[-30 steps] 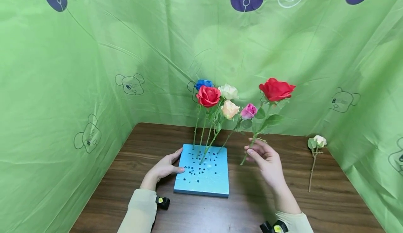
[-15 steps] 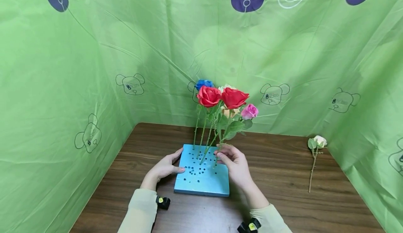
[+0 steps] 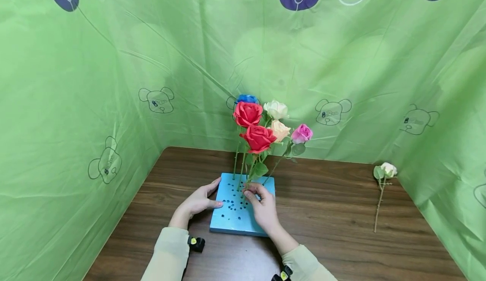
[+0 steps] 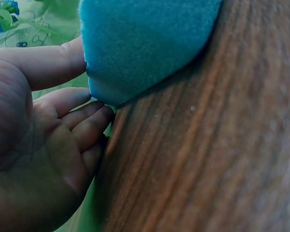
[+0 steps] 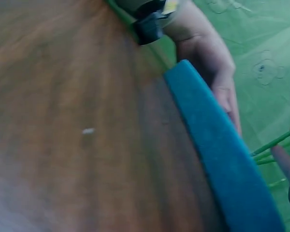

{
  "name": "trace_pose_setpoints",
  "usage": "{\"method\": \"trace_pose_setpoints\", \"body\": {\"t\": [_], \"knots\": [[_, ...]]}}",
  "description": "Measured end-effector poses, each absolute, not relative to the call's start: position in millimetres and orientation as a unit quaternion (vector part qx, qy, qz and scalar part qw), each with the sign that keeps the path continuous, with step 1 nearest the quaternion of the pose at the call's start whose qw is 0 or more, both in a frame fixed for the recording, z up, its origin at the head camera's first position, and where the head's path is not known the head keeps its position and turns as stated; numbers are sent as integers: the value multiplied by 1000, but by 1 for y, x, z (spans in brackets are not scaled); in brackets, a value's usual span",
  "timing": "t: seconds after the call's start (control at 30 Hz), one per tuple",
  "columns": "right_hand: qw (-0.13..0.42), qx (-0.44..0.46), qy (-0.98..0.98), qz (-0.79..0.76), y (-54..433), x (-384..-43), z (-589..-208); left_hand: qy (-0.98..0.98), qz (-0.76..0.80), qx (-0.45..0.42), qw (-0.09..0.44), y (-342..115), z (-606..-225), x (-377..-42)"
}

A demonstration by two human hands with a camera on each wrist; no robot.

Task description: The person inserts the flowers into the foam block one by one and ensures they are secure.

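A blue foam board (image 3: 239, 226) dotted with small holes lies on the table. My left hand (image 3: 197, 203) holds it at the left edge, thumb over the top and fingers along the side (image 4: 70, 113). My right hand (image 3: 264, 210) pinches the lower stem of a red rose (image 3: 259, 139) above the middle of the board. Its stem tip is hidden behind the fingers. Behind it, a second red rose (image 3: 247, 114), a blue rose (image 3: 247, 98), a white rose (image 3: 276, 109), a peach rose (image 3: 280, 131) and a pink rose (image 3: 302, 133) stand in the board.
A white rose (image 3: 389, 169) with a short stem lies on the brown wooden table (image 3: 330, 222) at the far right. Green printed cloth (image 3: 288, 70) encloses the table at the back and both sides.
My right hand has carried the red rose from the right of the board leftward over its middle, in front of the other roses. The left hand has stayed at the board's edge.
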State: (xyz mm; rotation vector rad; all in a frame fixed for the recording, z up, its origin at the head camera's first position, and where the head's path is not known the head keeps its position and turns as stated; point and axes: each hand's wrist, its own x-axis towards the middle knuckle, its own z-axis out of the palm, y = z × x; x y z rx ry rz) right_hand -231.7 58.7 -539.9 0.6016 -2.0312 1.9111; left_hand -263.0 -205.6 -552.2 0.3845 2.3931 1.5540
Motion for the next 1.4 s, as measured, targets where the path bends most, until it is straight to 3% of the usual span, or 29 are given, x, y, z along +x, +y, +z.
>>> {"method": "trace_pose_setpoints", "body": {"t": [0.43, 1.4], "knots": [[190, 218, -684, 669, 53, -231, -553, 826, 533, 128, 133, -205, -552, -264], [150, 177, -724, 650, 54, -232, -551, 829, 529, 124, 135, -206, -551, -263]]}}
